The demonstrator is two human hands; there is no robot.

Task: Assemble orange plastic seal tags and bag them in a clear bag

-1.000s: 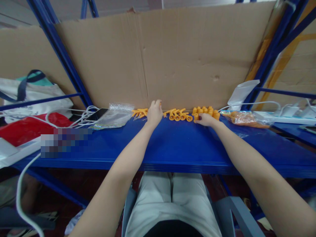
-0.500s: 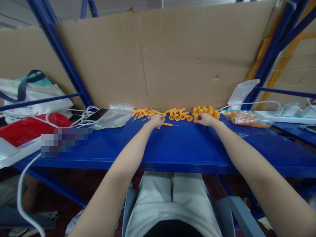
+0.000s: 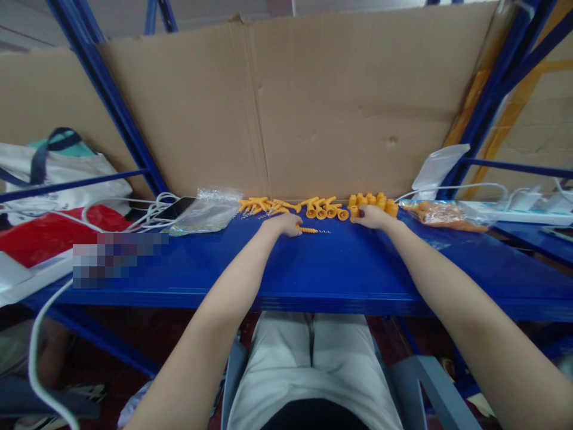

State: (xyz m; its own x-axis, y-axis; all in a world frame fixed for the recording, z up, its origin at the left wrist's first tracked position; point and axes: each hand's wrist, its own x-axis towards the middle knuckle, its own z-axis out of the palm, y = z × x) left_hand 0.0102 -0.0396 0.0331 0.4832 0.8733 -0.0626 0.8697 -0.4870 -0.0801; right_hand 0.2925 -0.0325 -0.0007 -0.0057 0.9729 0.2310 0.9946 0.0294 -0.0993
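My left hand [image 3: 287, 224] is closed on an orange corkscrew [image 3: 308, 230], whose threaded shaft and thin metal spiral point right, low over the blue shelf. Behind that hand lie several similar orange corkscrews [image 3: 256, 205] in a pile. My right hand [image 3: 370, 217] has its fingers closed around a short orange cylinder [image 3: 354, 212] at the front left of a group of such cylinders [image 3: 380, 199]. Between the hands, several orange pieces with flared round openings [image 3: 330, 211] lie in a row. The fingertips of both hands are partly hidden.
A tall cardboard sheet [image 3: 331, 107] stands behind the blue shelf [image 3: 313, 269]. To the left are a clear plastic bag [image 3: 206, 212], a dark phone [image 3: 176, 207], white cables and a red bag [image 3: 58, 230]. On the right lies a bag of orange parts [image 3: 447, 215] beside a white power strip.
My left hand has come slightly forward and right from the pile, and the corkscrew has shifted with it. My right hand stays at the cylinder.
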